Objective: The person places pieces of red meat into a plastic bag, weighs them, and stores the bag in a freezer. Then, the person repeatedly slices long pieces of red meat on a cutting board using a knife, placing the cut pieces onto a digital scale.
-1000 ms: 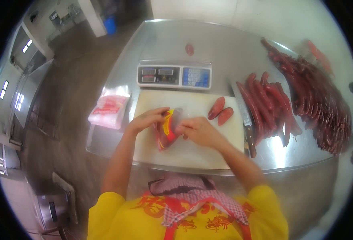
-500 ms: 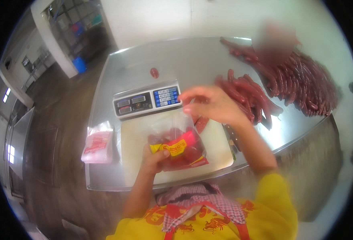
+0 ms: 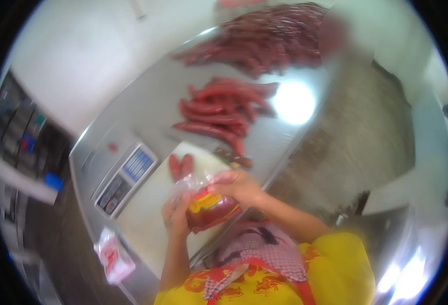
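Note:
My left hand [image 3: 177, 213] grips the left side of a clear plastic bag [image 3: 215, 212] with a red and yellow print and reddish meat inside. My right hand [image 3: 234, 187] is closed on the bag's upper right. The bag is held over the near edge of a white cutting board [image 3: 145, 231], just below two short sausage pieces [image 3: 174, 168]. A scale [image 3: 125, 180] stands beside the board's far left edge. Right of the board's top, a brown shape, partly behind my right hand, is too blurred to make out.
A steel table [image 3: 107, 152] holds a group of long red sausages [image 3: 219, 114], a large darker pile [image 3: 264, 40] at the back and a stack of printed plastic bags [image 3: 113, 256] at lower left. A pale wall [image 3: 71, 66] stands behind; floor [image 3: 361, 142] shows to the right.
The view has swung to the right and is blurred. My right hand has come down from beside the scale onto the bag, which my left hand still grips.

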Action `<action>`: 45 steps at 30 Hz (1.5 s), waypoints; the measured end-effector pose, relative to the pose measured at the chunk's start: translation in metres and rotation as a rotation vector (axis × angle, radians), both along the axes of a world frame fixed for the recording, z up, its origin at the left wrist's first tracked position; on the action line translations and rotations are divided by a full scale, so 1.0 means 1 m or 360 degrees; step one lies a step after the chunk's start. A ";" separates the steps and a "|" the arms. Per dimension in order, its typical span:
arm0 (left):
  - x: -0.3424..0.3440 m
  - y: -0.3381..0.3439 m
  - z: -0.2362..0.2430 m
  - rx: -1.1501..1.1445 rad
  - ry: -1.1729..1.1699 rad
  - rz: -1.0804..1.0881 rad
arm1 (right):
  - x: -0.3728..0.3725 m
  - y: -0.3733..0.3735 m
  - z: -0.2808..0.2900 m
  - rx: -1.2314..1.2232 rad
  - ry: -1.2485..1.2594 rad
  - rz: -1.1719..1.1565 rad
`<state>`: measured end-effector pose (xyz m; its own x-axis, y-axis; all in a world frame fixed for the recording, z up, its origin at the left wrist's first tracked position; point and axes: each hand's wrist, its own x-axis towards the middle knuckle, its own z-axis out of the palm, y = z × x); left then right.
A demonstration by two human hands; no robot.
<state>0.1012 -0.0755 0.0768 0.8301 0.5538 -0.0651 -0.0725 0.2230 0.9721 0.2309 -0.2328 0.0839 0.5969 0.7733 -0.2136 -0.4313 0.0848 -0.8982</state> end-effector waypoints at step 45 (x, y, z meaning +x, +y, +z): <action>-0.154 -0.437 -0.061 -0.0191 0.0281 -0.2025 | -0.548 -0.548 -0.081 -0.0079 0.1236 -0.3497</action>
<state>-0.0524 -0.5121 0.0156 0.7418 -0.6330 -0.2217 0.3811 0.1258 0.9159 -0.3174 -0.7806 0.0024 0.0492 -0.6928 -0.7194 0.1067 0.7198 -0.6859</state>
